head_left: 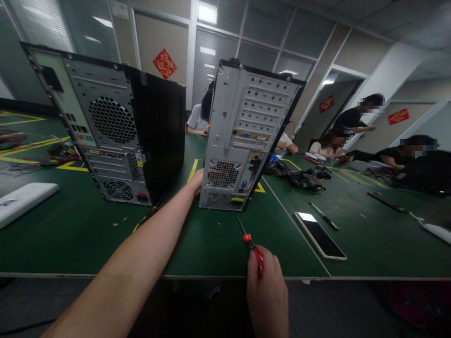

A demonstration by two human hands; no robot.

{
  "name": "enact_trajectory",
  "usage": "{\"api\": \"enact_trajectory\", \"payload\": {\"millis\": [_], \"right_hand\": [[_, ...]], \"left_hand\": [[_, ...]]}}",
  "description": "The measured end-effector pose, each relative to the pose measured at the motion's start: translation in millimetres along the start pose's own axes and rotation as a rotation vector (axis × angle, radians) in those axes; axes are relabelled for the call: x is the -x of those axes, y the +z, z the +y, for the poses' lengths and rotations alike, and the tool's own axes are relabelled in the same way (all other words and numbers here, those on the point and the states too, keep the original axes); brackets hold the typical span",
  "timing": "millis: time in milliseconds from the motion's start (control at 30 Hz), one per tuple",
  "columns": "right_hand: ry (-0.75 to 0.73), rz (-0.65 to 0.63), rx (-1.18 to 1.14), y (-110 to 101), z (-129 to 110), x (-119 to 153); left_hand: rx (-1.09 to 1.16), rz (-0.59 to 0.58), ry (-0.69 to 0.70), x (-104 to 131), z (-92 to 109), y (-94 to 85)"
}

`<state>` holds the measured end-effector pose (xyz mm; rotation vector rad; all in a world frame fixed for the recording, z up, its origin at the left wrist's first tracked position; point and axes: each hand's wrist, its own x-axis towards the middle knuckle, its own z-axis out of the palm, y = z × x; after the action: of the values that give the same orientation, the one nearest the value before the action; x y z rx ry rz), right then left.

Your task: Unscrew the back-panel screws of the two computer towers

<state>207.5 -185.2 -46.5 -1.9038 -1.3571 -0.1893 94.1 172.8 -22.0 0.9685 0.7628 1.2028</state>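
A grey computer tower (229, 155) stands upright on the green table (183, 253), its back panel with ports facing me. My left hand (199, 180) reaches to the tower's left side; its fingers are hidden behind the case. My right hand (268, 277) is closed round the red and black handle of a screwdriver (249, 240). The screwdriver's shaft points up and away, its tip at the lower edge of the tower's back. A few small screws (219, 225) lie on the table in front of the tower.
At the left stands a second, black-sided computer tower (160, 126), with loose screws (115, 225) before it. A phone (320, 235) and a pen-like tool (324, 216) lie at the right. Black cables (299, 177) are heaped behind them. A white object (26, 199) lies far left. Several people sit or stand beyond.
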Motion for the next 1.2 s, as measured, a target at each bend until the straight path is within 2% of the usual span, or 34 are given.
{"api": "enact_trajectory", "payload": {"millis": [433, 833, 1200], "right_hand": [[-0.031, 0.022, 0.029, 1.8, 1.7, 0.7], [-0.008, -0.007, 0.019, 1.0, 2.7, 1.9], [-0.053, 0.001, 0.005, 5.8, -1.4, 7.3]], "left_hand": [[-0.021, 0.027, -0.014, -3.5, 0.0, -1.4], [0.011, 0.016, -0.021, -1.6, 0.9, -1.6], [0.024, 0.000, -0.029, -7.1, -3.3, -4.4]]}}
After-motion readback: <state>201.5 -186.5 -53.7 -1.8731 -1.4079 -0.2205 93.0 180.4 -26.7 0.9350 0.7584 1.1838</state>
